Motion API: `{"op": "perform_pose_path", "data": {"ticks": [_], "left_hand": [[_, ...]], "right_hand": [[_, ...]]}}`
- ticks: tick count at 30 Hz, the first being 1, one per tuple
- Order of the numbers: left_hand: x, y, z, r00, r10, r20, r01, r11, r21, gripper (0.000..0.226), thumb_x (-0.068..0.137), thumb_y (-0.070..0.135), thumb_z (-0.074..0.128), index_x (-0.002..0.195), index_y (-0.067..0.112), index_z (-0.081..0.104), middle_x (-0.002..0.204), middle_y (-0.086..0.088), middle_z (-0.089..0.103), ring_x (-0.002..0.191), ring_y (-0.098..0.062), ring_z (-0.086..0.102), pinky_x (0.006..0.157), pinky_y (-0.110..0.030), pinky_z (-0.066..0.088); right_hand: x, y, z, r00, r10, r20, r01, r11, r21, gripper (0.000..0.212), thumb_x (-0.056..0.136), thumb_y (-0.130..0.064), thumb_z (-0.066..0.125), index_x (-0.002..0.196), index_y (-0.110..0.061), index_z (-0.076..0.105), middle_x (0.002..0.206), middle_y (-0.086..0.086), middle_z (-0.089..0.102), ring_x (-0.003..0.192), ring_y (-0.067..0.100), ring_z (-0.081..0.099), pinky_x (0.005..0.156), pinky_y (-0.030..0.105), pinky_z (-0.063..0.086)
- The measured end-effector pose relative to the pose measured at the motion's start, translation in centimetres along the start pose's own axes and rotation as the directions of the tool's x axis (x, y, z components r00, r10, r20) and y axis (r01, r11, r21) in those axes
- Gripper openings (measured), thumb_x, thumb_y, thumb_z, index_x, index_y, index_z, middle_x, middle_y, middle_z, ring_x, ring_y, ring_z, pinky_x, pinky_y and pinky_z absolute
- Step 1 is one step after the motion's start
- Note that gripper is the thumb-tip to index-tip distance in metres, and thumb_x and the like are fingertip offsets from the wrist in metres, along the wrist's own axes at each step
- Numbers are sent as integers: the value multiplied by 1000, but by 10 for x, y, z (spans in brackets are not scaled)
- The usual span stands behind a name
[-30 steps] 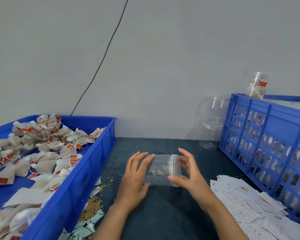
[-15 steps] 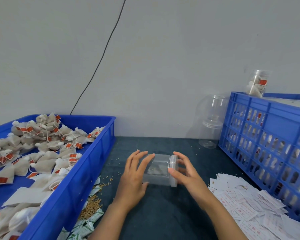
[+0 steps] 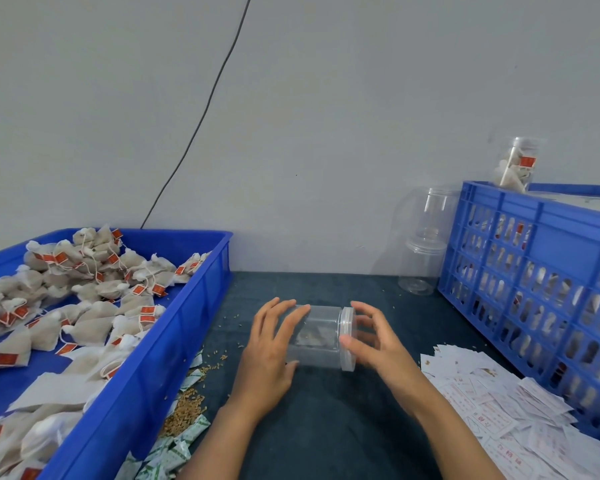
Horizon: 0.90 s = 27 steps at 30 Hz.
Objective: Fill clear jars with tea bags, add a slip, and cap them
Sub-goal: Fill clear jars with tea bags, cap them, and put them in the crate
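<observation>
A blue tray [image 3: 201, 299] heaped with tea bags [image 3: 94, 292] is seen at left, a blue crate [image 3: 534, 271] and scattered paper slips [image 3: 499, 407] at right, and stacked empty jars [image 3: 423, 251] by the wall. On the dark table [image 3: 326, 427], a clear jar [image 3: 317, 336] is laid on its side. Its base is gripped by the left hand [image 3: 269, 351]; its lid [image 3: 347, 337] is pinched by the right hand [image 3: 378, 341], fingers curled.

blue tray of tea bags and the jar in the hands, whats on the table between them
In the head view, loose grains and small green-printed sachets lie by the blue tray; toward the jar there is bare dark mat, then the left hand.
</observation>
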<state>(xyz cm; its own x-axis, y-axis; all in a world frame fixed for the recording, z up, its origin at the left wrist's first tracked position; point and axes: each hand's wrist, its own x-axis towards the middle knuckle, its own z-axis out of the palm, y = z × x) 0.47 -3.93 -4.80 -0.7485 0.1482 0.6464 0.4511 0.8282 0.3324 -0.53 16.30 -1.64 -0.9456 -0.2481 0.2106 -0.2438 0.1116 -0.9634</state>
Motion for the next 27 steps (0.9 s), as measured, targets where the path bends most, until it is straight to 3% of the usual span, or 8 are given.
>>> {"op": "perform_pose_path", "data": {"ticks": [3, 6, 10, 14, 17, 21, 24, 27], "left_hand": [[0, 0, 0, 1000, -7, -16, 7, 1000, -9, 96, 66, 0, 79, 145, 32, 35, 147, 9, 33, 143, -10, 18, 109, -4, 3], [0, 0, 2, 1000, 21, -16, -20, 1000, 17, 95, 67, 2, 79, 145, 33, 35, 148, 11, 31, 143, -9, 16, 107, -6, 5], [0, -3, 2, 998, 41, -43, -41, 999, 6, 96, 63, 4, 81, 143, 34, 38, 146, 12, 36, 141, -10, 23, 112, -18, 18], [1, -2, 0, 996, 44, -78, -46, 999, -20, 90, 62, 20, 81, 142, 33, 42, 139, 11, 45, 131, -11, 37, 110, -34, 32], [1, -1, 1, 994, 59, -90, -61, 998, -19, 88, 64, 23, 81, 143, 32, 43, 138, 11, 45, 129, -13, 39, 109, -31, 32], [1, -3, 2, 994, 68, -83, -68, 998, 2, 91, 63, 19, 83, 143, 33, 41, 140, 12, 43, 132, -13, 35, 110, -33, 33], [1, -4, 2, 995, 62, -83, -62, 998, 9, 92, 62, 17, 83, 143, 32, 43, 140, 10, 44, 133, -15, 36, 110, -37, 35], [1, -5, 2, 994, 49, -96, -49, 999, 8, 92, 60, 16, 83, 142, 30, 45, 139, 9, 46, 132, -17, 38, 109, -39, 37]], "right_hand": [[-2, -2, 0, 997, -76, 15, 76, 997, -14, 76, 77, -30, 75, 138, -42, 33, 138, -21, 35, 129, -6, 34, 101, 23, 41], [0, -4, 7, 997, 21, -77, -20, 1000, 24, 62, 78, -56, 53, 134, -35, 37, 137, -7, 39, 123, 5, 46, 99, 30, 46], [0, -4, 4, 998, 51, -37, -48, 997, 64, 33, 91, -32, 60, 122, -31, 49, 125, 1, 54, 107, 9, 60, 81, 28, 56], [-3, -5, -10, 992, -100, 75, 103, 994, -37, 67, 81, -12, 76, 132, -39, 43, 132, -14, 48, 123, -6, 45, 88, 15, 48], [-3, -8, -8, 991, -93, 92, 94, 996, -4, 77, 79, -31, 78, 139, -44, 31, 135, -20, 39, 126, -11, 38, 92, 15, 45], [-1, -8, 3, 998, 55, -34, -54, 998, 31, 64, 77, -56, 51, 135, -35, 36, 136, -3, 42, 122, 10, 49, 104, 38, 44], [-1, -8, 2, 998, 54, -34, -53, 998, 18, 41, 87, -39, 60, 125, -30, 46, 127, 0, 52, 111, 10, 57, 89, 31, 53], [-2, -5, -8, 998, -21, 55, 24, 998, -51, 63, 87, -16, 69, 135, -38, 36, 131, -15, 45, 122, -2, 46, 87, 17, 48]]}}
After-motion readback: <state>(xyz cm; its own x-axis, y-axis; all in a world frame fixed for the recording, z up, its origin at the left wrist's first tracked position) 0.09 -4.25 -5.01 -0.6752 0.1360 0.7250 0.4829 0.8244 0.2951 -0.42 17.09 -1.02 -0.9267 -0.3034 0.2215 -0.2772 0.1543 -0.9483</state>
